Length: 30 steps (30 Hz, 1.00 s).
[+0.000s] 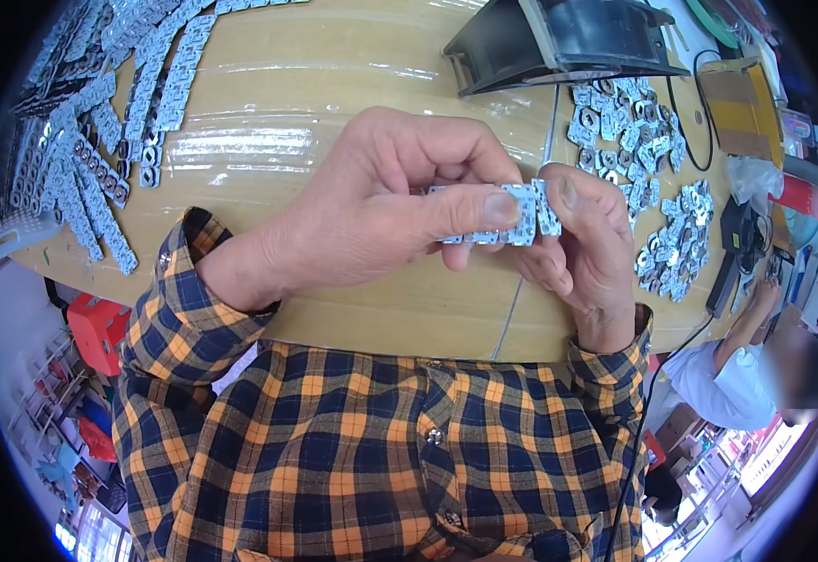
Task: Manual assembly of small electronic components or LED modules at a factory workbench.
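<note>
A short strip of small circuit boards point(523, 214) is held between my two hands above the table. My left hand point(385, 192) is closed round most of the strip, its thumb pressed flat along the top face. At the strip's right end, my right hand point(585, 220) pinches a single small board point(546, 208) between thumb and fingers. That end board tilts a little away from the others; whether it is still joined to them I cannot tell. My left fingers hide the strip's left part.
Long strips of circuit boards point(161, 89) lie piled at the far left. Loose single boards point(676, 239) form heaps on the right. A black fan-like box point(568, 42) stands at the back, near a cardboard box point(741, 108). Another person point(746, 375) sits at the right.
</note>
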Tool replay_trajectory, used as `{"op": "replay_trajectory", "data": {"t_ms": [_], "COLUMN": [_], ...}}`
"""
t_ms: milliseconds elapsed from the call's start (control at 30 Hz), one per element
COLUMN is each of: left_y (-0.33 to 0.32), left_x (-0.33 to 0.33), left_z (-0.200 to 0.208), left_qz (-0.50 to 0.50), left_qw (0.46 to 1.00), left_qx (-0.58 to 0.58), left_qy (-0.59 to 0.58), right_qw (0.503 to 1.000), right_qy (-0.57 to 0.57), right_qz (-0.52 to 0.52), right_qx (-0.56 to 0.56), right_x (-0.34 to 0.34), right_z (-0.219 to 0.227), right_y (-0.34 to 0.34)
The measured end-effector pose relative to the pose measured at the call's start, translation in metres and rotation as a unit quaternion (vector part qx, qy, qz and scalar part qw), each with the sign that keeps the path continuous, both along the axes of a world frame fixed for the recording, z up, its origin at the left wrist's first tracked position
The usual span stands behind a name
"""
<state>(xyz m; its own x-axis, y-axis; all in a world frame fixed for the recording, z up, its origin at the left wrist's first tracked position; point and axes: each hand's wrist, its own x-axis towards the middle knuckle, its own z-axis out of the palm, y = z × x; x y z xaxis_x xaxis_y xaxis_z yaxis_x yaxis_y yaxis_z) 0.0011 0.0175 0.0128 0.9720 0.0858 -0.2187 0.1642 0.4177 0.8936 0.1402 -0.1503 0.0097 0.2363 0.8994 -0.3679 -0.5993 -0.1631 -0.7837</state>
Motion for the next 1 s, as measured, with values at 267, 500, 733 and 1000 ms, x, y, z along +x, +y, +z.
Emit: {"op": "replay_trajectory", "data": {"t_ms": [267,500,733,1000], "left_y": [-0.001,-0.007,-0.012,-0.008], "left_x": [-0.001,-0.004,-0.002,-0.003], "left_z": [-0.014,-0.015,-0.020,-0.016], "left_qz": [0.112,0.159,0.184,0.161], "left_qw": [0.902,0.844,0.841,0.848], "left_qx": [0.383,0.472,0.467,0.467], "left_qy": [-0.166,-0.199,-0.203,-0.192], "right_qw": [0.974,0.961,0.961,0.964], "right_qy": [-0.206,-0.267,-0.267,-0.255], "right_qz": [-0.057,-0.030,-0.025,-0.048], "right_qx": [-0.074,-0.065,-0.062,-0.059], "right_x": [-0.006,-0.006,-0.004,-0.002], "right_z": [0.000,0.002,0.000,-0.001], "right_y": [0.006,0.006,0.004,0.002]}}
